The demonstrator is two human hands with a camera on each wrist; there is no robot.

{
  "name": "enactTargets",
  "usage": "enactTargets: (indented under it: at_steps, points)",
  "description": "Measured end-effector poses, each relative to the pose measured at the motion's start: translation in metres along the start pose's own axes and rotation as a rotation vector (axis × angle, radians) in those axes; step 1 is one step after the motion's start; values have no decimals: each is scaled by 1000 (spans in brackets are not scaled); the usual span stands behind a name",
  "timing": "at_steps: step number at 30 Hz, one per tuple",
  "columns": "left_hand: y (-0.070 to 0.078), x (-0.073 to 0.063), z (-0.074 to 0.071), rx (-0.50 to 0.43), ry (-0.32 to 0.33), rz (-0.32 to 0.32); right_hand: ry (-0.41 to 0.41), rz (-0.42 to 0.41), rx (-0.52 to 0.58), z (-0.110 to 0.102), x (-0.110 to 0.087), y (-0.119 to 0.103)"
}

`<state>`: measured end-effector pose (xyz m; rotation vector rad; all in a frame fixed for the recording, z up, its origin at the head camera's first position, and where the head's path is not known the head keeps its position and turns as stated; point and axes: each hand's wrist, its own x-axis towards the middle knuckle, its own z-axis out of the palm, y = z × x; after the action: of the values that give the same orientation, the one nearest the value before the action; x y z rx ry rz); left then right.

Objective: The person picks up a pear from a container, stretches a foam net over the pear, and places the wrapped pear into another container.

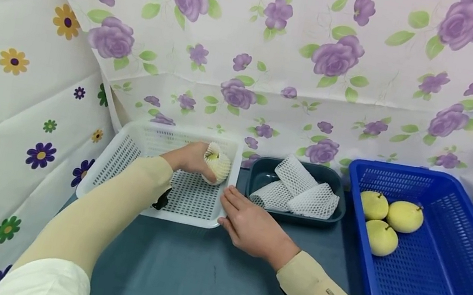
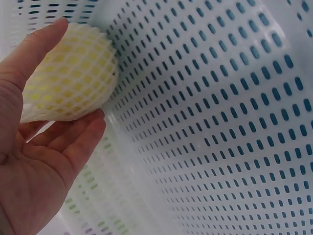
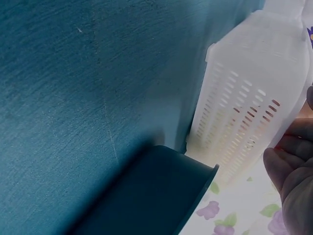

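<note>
Inside the white basket (image 1: 189, 197), at its right end, my left hand (image 1: 191, 157) holds a yellow pear in a white foam net (image 1: 220, 166). The left wrist view has the thumb on one side of the netted pear (image 2: 73, 73) and the fingers beneath it, close to the basket floor (image 2: 195, 98). My right hand (image 1: 251, 224) rests its fingers against the outside of the basket's right end, near the front corner. In the right wrist view, its fingers (image 3: 296, 142) are at the basket's rim, partly cut off by the frame edge.
Right of the white basket stands a dark green tray (image 1: 292, 218) with several white foam nets (image 1: 295, 176). Farther right, a blue basket (image 1: 443, 268) has three yellow pears (image 1: 405, 217) at its left side. Flowered cloth (image 1: 255, 66) hangs behind.
</note>
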<state>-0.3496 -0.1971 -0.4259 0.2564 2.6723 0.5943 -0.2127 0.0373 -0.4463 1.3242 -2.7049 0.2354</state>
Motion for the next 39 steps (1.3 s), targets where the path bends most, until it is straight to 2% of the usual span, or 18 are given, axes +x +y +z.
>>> enactTargets:
  at_steps: [8, 14, 20, 23, 27, 34, 39]
  points:
    - [5, -12, -17, -19, 5, 15, -2, 13, 15, -2, -1, -1]
    - [9, -30, -37, -16, 11, 32, -15, 29, 42, -4, 2, -2]
    - [26, -48, -52, -24, 112, 62, -1, 66, 98, -11, 3, 0]
    - [38, -58, -50, 6, 179, 85, 0, 77, 104, -15, 3, 0]
    - [55, -70, -41, 36, 268, 125, -8, 93, 117, -20, 2, 0]
    - [85, -94, -26, 16, 385, 214, 56, 114, 106, -38, -4, 4]
    - [104, -106, -15, -21, 446, 293, 99, 164, 97, -57, -14, 11]
